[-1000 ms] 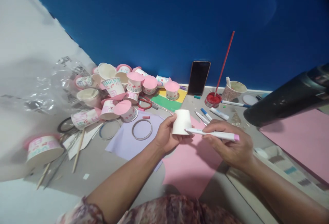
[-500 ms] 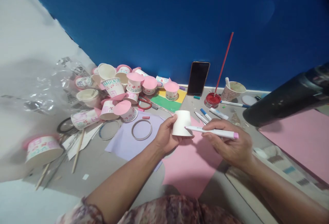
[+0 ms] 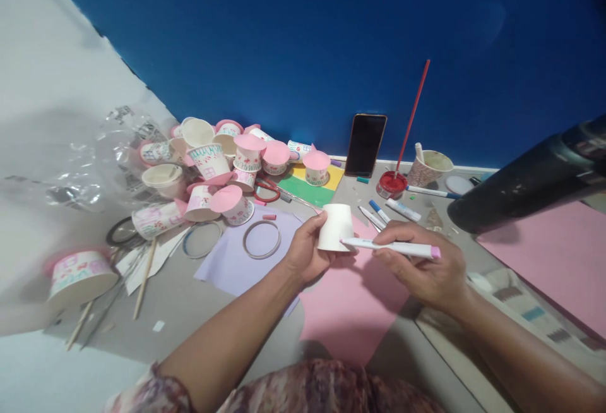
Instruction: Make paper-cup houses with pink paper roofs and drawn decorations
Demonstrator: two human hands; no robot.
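Note:
A plain white paper cup (image 3: 336, 227), upside down, is held in my left hand (image 3: 307, 249), thumb on its near left side and fingers behind it. Between the thumb and fingers of my right hand (image 3: 423, 264) is a white felt-tip marker (image 3: 398, 247) with a pink end. Its tip meets the lower part of the cup's wall, or hovers very close; I cannot tell which. Pink paper (image 3: 350, 312) lies beneath both hands. On the left, several cups with drawn patterns and pink paper tops (image 3: 237, 204) are piled together.
A phone (image 3: 366, 144) leans on the blue wall. Beside it stand a red paint pot (image 3: 392, 184) with a red stick and a patterned cup (image 3: 428, 170). A dark cylinder (image 3: 530, 173) juts in from the right. Red-handled scissors (image 3: 267, 193) and tape rings (image 3: 262, 240) lie leftward.
The marker's tip has shifted slightly downward on the cup's wall. Both hands keep nearly the same place and the same hold.

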